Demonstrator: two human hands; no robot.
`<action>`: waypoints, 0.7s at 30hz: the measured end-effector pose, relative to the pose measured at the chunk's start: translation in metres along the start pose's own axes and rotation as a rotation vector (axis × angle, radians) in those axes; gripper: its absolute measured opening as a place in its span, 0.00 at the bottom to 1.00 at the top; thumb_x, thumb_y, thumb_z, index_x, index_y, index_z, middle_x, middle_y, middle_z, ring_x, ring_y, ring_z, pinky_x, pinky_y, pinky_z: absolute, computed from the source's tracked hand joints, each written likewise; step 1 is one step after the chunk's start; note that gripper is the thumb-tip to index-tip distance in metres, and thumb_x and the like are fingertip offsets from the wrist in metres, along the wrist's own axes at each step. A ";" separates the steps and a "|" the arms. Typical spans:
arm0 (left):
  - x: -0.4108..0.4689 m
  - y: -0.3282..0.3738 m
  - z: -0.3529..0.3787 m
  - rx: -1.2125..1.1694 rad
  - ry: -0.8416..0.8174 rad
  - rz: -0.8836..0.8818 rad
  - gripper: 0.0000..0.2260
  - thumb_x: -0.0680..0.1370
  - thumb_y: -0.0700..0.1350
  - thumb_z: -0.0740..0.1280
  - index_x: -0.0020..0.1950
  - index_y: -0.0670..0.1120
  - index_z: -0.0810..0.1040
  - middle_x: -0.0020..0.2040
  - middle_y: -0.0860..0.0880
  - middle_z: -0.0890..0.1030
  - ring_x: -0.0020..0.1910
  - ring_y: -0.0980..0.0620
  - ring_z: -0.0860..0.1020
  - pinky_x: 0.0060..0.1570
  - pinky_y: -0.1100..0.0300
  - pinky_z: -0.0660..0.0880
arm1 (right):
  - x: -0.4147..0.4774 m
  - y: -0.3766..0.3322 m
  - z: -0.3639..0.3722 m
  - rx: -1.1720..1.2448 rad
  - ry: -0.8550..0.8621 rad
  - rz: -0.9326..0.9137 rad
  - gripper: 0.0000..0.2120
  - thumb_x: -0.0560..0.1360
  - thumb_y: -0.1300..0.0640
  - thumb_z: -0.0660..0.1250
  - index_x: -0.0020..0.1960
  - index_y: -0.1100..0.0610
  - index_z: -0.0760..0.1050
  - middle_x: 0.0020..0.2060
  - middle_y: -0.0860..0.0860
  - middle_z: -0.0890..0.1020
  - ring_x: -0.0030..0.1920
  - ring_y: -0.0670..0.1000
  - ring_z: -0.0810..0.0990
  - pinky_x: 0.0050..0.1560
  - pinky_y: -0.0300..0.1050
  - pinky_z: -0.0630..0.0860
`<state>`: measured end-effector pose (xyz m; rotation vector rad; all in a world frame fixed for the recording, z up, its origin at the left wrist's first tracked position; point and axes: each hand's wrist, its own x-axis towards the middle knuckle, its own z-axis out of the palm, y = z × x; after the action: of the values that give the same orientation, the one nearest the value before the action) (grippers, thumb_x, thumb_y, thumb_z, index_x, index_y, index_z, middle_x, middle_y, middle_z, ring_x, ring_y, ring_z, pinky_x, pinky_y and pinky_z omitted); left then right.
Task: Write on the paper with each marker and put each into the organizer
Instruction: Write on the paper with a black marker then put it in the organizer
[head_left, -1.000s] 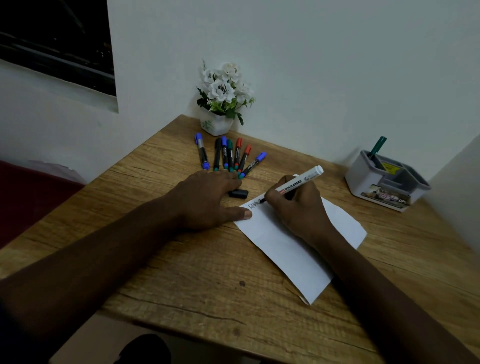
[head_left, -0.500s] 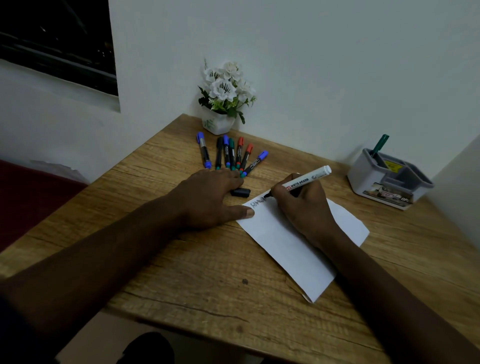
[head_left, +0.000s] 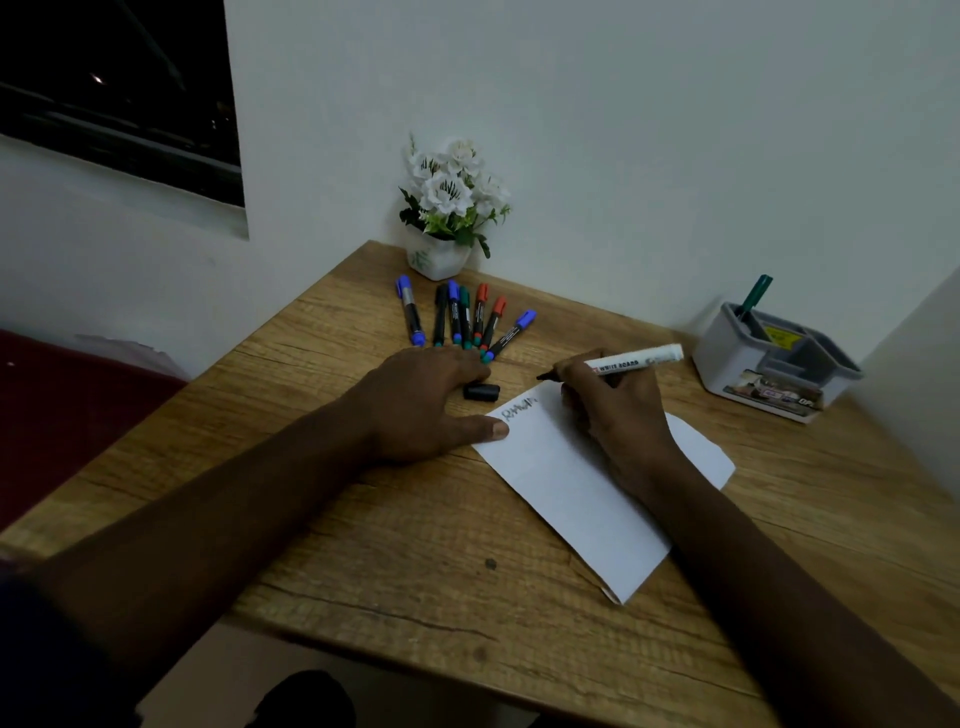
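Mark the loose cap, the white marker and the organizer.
cap (head_left: 481, 392), head view, middle of its side.
white marker (head_left: 636, 359), head view, barrel by the lettering.
organizer (head_left: 737, 358), head view, bare front wall.

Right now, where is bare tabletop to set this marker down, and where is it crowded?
Free: table between left forearm and paper; also the strip between paper and organizer. Crowded: behind the left hand, where the cap and marker row lie.
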<state>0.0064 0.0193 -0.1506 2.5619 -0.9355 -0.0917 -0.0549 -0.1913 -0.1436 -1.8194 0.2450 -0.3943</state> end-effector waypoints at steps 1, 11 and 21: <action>-0.001 -0.001 0.001 -0.039 0.048 0.006 0.32 0.77 0.64 0.66 0.78 0.54 0.66 0.78 0.55 0.66 0.76 0.54 0.63 0.72 0.56 0.61 | 0.000 -0.001 -0.003 0.104 -0.010 0.016 0.05 0.79 0.60 0.70 0.49 0.62 0.82 0.31 0.50 0.81 0.32 0.47 0.76 0.29 0.38 0.71; -0.008 -0.001 -0.003 -0.347 0.392 0.019 0.12 0.78 0.48 0.72 0.61 0.58 0.82 0.51 0.65 0.81 0.51 0.69 0.77 0.47 0.74 0.68 | -0.002 -0.011 -0.007 0.338 -0.234 0.059 0.12 0.78 0.53 0.66 0.52 0.60 0.83 0.42 0.59 0.87 0.40 0.51 0.80 0.31 0.41 0.67; -0.010 -0.001 -0.006 -0.538 0.356 0.127 0.12 0.78 0.44 0.72 0.60 0.56 0.84 0.52 0.61 0.85 0.55 0.62 0.80 0.51 0.68 0.74 | -0.007 -0.013 -0.005 0.273 -0.345 -0.059 0.06 0.72 0.52 0.72 0.44 0.55 0.81 0.45 0.61 0.88 0.43 0.50 0.83 0.37 0.45 0.69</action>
<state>0.0005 0.0281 -0.1465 1.9383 -0.7998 0.1296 -0.0639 -0.1898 -0.1303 -1.5951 -0.0986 -0.1410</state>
